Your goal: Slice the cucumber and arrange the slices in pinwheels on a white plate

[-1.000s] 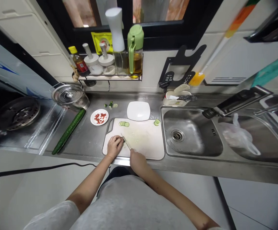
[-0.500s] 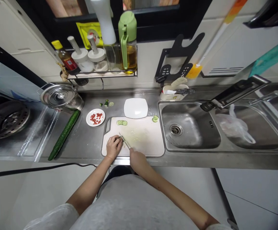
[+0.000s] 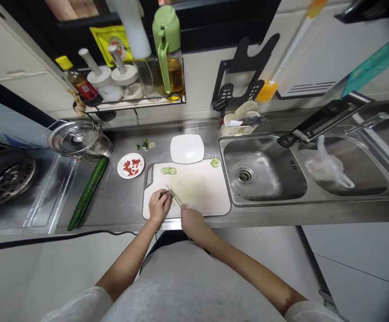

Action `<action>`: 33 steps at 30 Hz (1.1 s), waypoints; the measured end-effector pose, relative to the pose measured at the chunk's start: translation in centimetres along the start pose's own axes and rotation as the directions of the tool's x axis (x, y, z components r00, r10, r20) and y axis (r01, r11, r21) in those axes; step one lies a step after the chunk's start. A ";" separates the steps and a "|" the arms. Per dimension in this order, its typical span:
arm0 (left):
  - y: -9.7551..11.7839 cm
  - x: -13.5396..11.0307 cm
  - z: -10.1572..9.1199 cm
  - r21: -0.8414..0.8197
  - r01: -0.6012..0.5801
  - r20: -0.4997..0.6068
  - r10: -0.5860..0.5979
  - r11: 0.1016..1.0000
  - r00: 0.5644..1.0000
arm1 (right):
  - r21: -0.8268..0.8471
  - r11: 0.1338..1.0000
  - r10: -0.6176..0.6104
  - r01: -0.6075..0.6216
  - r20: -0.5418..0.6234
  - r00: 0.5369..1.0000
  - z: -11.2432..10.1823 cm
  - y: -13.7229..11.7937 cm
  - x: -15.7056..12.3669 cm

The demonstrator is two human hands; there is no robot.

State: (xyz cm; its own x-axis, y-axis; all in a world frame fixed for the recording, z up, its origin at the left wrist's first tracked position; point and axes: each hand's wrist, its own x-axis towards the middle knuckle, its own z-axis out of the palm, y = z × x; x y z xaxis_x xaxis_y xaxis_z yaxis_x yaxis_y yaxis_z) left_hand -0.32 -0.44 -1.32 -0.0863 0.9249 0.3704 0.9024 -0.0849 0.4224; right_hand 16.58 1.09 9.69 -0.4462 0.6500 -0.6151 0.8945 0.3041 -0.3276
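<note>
My left hand [image 3: 159, 205] rests curled on the near left part of the pale cutting board [image 3: 207, 197], fingers closed over something small that I cannot make out. My right hand [image 3: 190, 219] grips the handle of a knife [image 3: 173, 196] whose blade slants up-left beside the left fingers. A row of cucumber slices [image 3: 168, 170] lies at the board's far left, and a few more slices [image 3: 215, 162] lie at its far right corner.
A whole cucumber [image 3: 87, 192] lies left on the steel counter. A small dish of red bits [image 3: 130, 165], a white square plate [image 3: 186, 148], cucumber ends [image 3: 145, 145] and a lidded pot [image 3: 76, 139] stand behind. The sink [image 3: 264, 172] lies right, with a plastic bag [image 3: 327, 165].
The view has tilted down and shifted slightly. Both hands stay at the same spot on the board, the knife still beside the left fingers.
</note>
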 end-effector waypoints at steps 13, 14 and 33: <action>-0.1 0.0 0.0 -0.020 0.010 0.025 -0.010 1.000 1.000 | 0.004 0.999 -0.037 0.037 -0.030 0.999 0.3 0.5 0.5; -0.1 0.0 0.0 -0.024 0.013 0.025 -0.012 1.000 1.000 | 0.003 0.999 -0.036 0.036 -0.025 0.999 0.2 0.6 0.4; -0.2 0.0 0.1 -0.024 0.022 0.034 -0.021 0.999 0.999 | 0.004 1.000 -0.010 0.011 -0.061 0.998 0.8 1.6 0.9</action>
State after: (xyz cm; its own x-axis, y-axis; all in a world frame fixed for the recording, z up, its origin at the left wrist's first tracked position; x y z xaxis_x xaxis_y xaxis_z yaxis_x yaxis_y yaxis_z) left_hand -0.50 -0.39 -1.51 -0.0907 0.9387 0.3327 0.8897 -0.0737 0.4505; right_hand 17.56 1.60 7.99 -0.4531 0.6880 -0.5669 0.8896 0.3080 -0.3372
